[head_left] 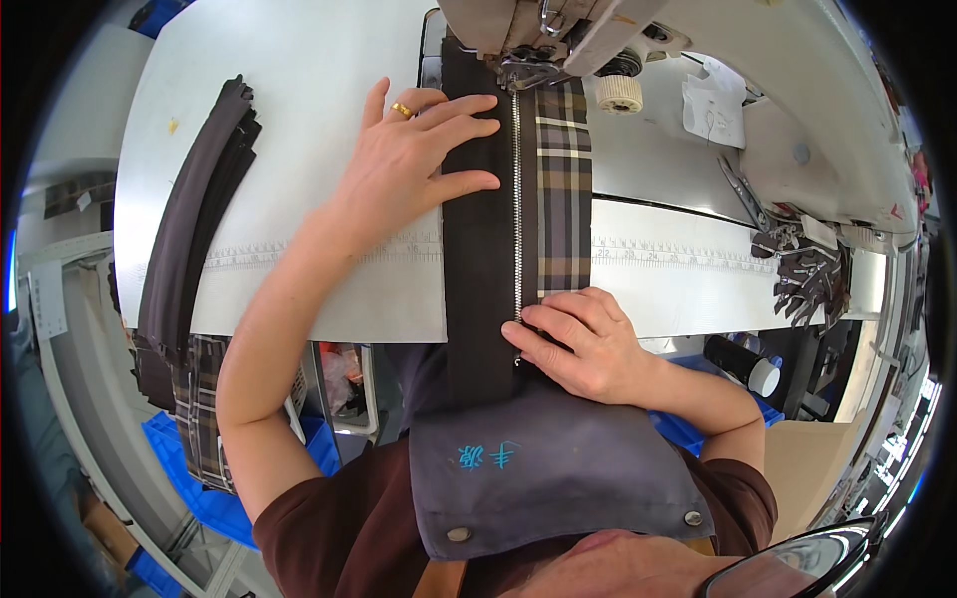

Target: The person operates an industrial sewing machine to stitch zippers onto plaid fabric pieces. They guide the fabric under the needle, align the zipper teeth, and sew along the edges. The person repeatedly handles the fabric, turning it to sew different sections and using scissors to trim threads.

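A dark fabric strip (pixel 474 264) runs from beneath the presser foot (pixel 528 74) of a sewing machine down over the table's front edge. Along its right side lies a metal-toothed zipper (pixel 517 219), with a plaid fabric strip (pixel 564 209) beside it. My left hand (pixel 414 145), with a gold ring, rests on the dark strip left of the zipper, fingers spread and holding nothing. At the near end of the plaid, my right hand (pixel 578 344) has its thumb and forefinger closed on the zipper; its remaining fingers lie over the plaid.
Dark strips (pixel 194 219) lie stacked at the left, hanging past the table edge above a blue bin (pixel 204 498). On the right are snips (pixel 743 189), a pile of zipper pieces (pixel 809 274) and the machine's body (pixel 827 140). A black bottle (pixel 733 361) stands below the table.
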Available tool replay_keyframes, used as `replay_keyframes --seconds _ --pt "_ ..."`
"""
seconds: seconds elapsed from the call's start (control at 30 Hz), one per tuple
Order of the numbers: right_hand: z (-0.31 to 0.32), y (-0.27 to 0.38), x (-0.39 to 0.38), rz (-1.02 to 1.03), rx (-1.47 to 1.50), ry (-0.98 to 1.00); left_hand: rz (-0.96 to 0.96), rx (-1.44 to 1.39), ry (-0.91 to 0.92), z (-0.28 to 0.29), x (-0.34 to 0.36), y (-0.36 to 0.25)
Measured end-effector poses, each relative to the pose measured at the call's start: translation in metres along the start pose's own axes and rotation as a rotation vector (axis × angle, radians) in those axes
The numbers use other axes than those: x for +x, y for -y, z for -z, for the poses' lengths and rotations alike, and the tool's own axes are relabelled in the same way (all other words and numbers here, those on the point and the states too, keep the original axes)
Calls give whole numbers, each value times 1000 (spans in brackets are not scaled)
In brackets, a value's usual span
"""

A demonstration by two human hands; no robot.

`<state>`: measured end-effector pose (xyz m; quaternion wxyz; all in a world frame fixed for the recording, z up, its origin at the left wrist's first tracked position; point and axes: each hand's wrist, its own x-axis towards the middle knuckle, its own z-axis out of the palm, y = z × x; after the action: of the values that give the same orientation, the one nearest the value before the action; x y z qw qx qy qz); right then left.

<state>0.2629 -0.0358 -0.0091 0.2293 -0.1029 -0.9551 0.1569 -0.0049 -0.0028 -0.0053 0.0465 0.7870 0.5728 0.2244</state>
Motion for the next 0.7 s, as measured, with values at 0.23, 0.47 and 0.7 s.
replay_keyframes --seconds 0.23,0.47,0.7 --pt "5 -6 8 -6 10 45 -12 7 4 1 6 8" --pt "10 -15 20 -61 -4 98 -21 148 -74 -13 -6 -16" --pt "14 -29 29 -33 -42 146 -18 35 -101 -17 -7 -9"
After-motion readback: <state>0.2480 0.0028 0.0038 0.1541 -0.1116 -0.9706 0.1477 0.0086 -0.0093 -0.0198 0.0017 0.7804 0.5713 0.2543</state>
